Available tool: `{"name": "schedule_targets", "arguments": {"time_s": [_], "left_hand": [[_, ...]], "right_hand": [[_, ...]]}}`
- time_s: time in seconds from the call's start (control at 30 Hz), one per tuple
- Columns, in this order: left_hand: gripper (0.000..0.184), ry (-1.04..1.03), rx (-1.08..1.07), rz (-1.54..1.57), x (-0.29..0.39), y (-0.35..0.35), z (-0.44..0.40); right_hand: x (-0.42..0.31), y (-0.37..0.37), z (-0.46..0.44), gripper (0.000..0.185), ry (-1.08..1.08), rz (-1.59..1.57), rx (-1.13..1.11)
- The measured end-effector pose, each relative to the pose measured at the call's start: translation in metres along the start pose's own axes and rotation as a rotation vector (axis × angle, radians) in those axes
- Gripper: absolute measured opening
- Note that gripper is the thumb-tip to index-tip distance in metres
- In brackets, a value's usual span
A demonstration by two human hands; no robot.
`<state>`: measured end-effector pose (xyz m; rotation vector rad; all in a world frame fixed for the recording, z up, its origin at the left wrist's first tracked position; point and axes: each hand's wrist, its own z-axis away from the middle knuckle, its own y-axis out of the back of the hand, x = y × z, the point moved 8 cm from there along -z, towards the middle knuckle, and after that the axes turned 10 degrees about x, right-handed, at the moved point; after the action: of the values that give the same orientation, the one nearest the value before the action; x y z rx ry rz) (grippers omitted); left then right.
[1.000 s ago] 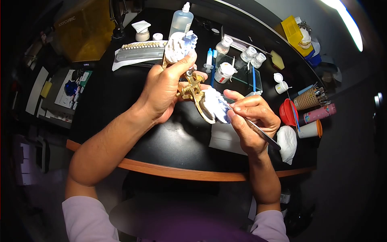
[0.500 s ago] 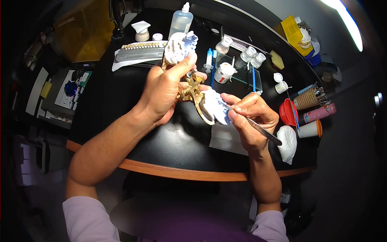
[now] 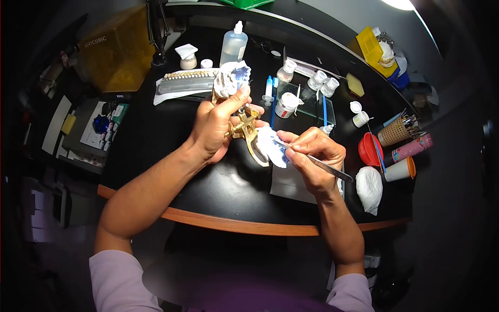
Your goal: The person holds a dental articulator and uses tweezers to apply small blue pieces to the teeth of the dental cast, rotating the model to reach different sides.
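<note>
My left hand is wrapped around a brass dental articulator, which is swung open. Its upper arm carries a white plaster dental model with a blue patch, my thumb pressed against its edge. On the lower arm sits a second plaster model, also partly blue. My right hand pinches a slim, flat metal scalpel like a pen. Its tip meets the lower model's blue area, though fingers and glare hide the exact contact.
Behind my hands stand a clear bottle, a tooth shade strip and several white jars. A red bowl, a paper cup and a white bundle are on the right. The table's wooden edge runs in front.
The view has shifted, so the table things appear lower. The right hand and scalpel have moved slightly left with the lower model. Both hands keep their holds.
</note>
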<state>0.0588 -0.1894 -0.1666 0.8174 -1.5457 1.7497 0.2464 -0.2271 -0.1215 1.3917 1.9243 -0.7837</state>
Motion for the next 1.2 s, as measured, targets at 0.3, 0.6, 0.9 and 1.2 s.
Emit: {"name": "schedule_targets", "arguments": {"time_s": [0.3, 0.6, 0.9, 1.2], "left_hand": [[0.03, 0.008, -0.018, 0.008, 0.003, -0.003, 0.001], [0.037, 0.03, -0.036, 0.003, 0.005, -0.005, 0.002], [0.033, 0.038, -0.08, -0.04, 0.004, -0.006, 0.002], [0.03, 0.018, -0.028, -0.039, 0.005, -0.003, 0.001]], "right_hand": [[-0.014, -0.003, -0.001, 0.015, 0.082, 0.018, 0.002], [-0.012, -0.004, -0.002, 0.016, 0.056, 0.043, -0.032], [-0.002, -0.001, -0.004, 0.014, -0.067, -0.028, -0.106], [-0.011, -0.005, 0.0, 0.013, 0.042, 0.054, 0.0]]}}
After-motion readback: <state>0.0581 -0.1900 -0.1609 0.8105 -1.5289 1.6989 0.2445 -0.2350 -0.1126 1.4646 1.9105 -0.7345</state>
